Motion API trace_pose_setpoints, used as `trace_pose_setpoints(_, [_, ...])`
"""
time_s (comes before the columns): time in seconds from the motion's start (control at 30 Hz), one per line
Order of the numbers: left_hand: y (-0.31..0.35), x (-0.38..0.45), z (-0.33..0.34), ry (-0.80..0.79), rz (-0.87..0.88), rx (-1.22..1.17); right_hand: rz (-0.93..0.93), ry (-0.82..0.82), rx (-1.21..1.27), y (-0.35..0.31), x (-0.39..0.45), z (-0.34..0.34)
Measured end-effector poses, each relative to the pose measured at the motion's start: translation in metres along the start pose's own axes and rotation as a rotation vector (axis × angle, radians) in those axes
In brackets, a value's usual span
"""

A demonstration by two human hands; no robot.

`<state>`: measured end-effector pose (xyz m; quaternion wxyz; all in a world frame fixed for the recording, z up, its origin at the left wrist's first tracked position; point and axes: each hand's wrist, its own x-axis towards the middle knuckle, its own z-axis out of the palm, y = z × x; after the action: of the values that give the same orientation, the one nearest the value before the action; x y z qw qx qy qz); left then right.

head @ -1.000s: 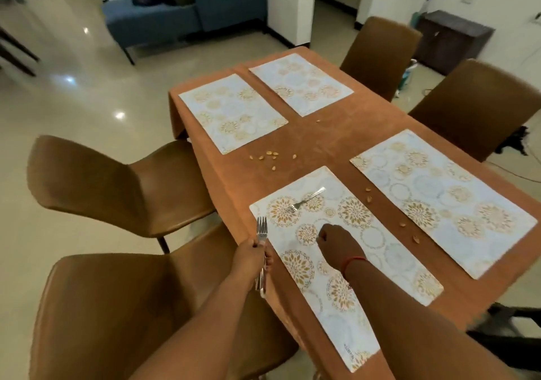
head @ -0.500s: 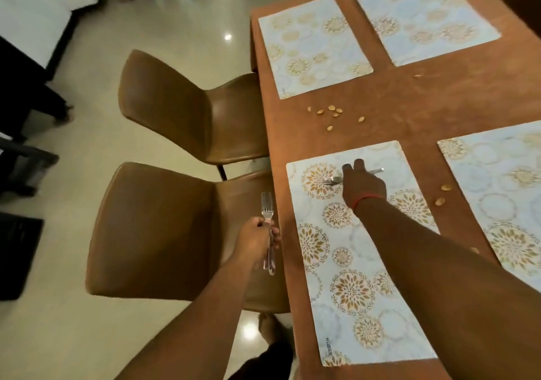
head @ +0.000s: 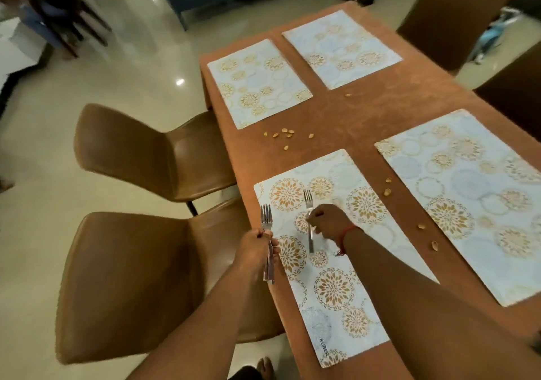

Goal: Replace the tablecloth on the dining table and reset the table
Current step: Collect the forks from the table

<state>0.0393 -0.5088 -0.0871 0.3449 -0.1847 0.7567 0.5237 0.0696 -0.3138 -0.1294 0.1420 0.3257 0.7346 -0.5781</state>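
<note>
Forearms reach in from the bottom edge, both stretched forward over the near corner of the desk [head: 366,122]. Left hand [head: 254,248] hangs at the desk's left edge, knuckles up, grip clamped on a bundle of forks [head: 268,242] held upright, tines away from the body, handles sticking out below the fist. How many forks are in the bundle cannot be told. Right hand [head: 329,221] sits over the near placemat [head: 328,262], wrist bent slightly, a red thread around it; grip clamped on the middle of a single fork [head: 309,224], tines pointing to the far end of the desk, handle end low over the mat. Whether this fork touches the mat is unclear.

Brown tablecloth [head: 351,116] covers the desk. Three more patterned placemats lie on it: one right of the near mat [head: 468,198], two at the far end. Scattered nut shells [head: 284,135] lie on the cloth between the mats. Two brown chairs [head: 140,277] stand along the left side.
</note>
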Motion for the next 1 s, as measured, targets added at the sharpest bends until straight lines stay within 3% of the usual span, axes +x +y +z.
trace_pose_setpoints(0.17, [0.004,-0.004,0.022,-0.209,0.067,0.147,0.029,0.018,0.249,0.009,-0.071,0.013])
trace_pose_setpoints(0.37, [-0.017,-0.051,0.036,-0.589,0.219,0.481,0.054,0.391,0.290,0.034,-0.173,0.043])
trace_pose_setpoints(0.47, [-0.040,-0.078,0.025,-0.742,0.238,0.539,0.094,0.556,0.315,0.051,-0.219,0.076])
trace_pose_setpoints(0.8, [-0.187,-0.212,0.005,-1.115,0.217,0.814,0.311,1.034,0.746,0.149,-0.400,0.192])
trace_pose_setpoints(1.0, [-0.288,-0.271,-0.015,-1.305,0.166,1.001,0.421,1.206,0.781,0.204,-0.496,0.275])
